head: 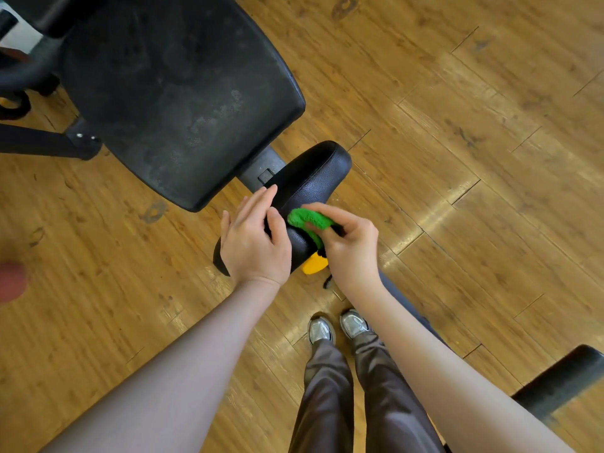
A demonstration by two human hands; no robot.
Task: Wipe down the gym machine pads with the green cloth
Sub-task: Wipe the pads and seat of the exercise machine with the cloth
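Bare wooden floor (pixel 457 158) right of the small pad (pixel 310 178); big seat pad (pixel 176 93) (perhaps touching) close left.

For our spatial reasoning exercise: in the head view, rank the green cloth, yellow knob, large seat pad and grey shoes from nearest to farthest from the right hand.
1. green cloth, gripped in the right hand
2. yellow knob, just beside the wrist
3. grey shoes, below on the floor
4. large seat pad, upper left
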